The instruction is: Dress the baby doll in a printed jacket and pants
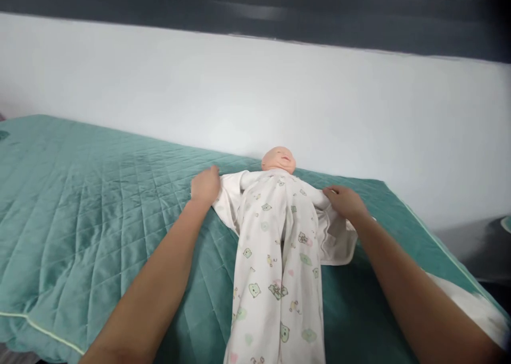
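Note:
A baby doll lies face up on the bed, its head toward the wall. White baby pants printed with green bears cover its front from the neck down, both legs stretched toward me. A white baby shirt spreads out from under the pants on both sides. At the left, my left hand is closed around the shirt's sleeve end. My right hand pinches the white cloth of the opposite sleeve between thumb and fingers. The doll's arms and body are hidden under the cloth.
A green quilted bedspread with a pale piped edge covers the bed. Behind it rises a white wall with a dark ledge above. Another white cloth lies at the right, partly behind my forearm.

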A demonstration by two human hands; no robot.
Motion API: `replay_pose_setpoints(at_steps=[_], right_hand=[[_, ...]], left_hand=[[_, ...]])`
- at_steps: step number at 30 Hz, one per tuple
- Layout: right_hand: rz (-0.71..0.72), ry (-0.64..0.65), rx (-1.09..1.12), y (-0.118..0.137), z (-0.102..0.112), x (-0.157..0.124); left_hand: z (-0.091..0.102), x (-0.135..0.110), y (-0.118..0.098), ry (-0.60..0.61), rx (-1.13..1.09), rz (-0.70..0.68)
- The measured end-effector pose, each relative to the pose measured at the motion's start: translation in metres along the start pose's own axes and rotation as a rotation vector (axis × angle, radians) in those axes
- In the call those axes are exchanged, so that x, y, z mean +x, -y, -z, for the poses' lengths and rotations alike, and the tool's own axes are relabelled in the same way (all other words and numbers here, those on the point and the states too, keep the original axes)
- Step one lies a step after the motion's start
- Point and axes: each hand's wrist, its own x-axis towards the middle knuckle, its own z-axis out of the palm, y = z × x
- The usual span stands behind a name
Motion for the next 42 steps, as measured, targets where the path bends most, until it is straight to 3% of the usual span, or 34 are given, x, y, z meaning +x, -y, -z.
replay_pose_setpoints(at_steps=[3, 5, 6, 8, 10, 12, 15, 18, 21, 35, 40, 42], right_hand=[[0.127, -0.151, 0.008, 0.024, 0.015, -0.007], [0.29, -0.271, 0.08, 0.063, 0.024, -0.023], [0.383, -0.264, 0.134, 0.086, 0.027, -0.032], [0.601, -0.074, 0.13, 0.132, 0.027, -0.049], [0.708, 0.104, -0.08, 0.174, 0.022, -0.058], [0.721, 0.213, -0.286, 0.205, 0.012, -0.058], [0.695, 0.299, -0.388, 0.231, -0.004, -0.049], [0.686, 0.347, -0.422, 0.239, -0.011, -0.041], [0.7, 0.323, -0.418, 0.235, -0.004, -0.041], [0.621, 0.127, -0.286, 0.172, 0.054, -0.036], [0.628, 0.179, -0.273, 0.186, 0.039, -0.042], [0.637, 0.207, -0.27, 0.196, 0.03, -0.044]], left_hand=[[0.0, -0.001, 0.008, -0.078, -0.028, 0.036], [-0.002, -0.004, 0.0, -0.135, -0.074, -0.027], [-0.003, -0.006, -0.006, -0.147, -0.093, -0.077], [-0.006, -0.011, -0.019, -0.116, -0.089, -0.183], [-0.008, -0.014, -0.025, -0.071, -0.045, -0.253], [-0.009, -0.015, -0.025, -0.053, -0.018, -0.273], [-0.011, -0.014, -0.018, -0.055, -0.026, -0.244], [-0.012, -0.012, -0.014, -0.067, -0.03, -0.222], [-0.012, -0.012, -0.014, -0.09, -0.042, -0.205], [-0.005, -0.026, 0.004, -0.087, -0.102, 0.021], [-0.005, -0.031, 0.004, -0.27, -0.37, 0.157], [-0.003, -0.036, 0.002, -0.365, -0.377, 0.092]])
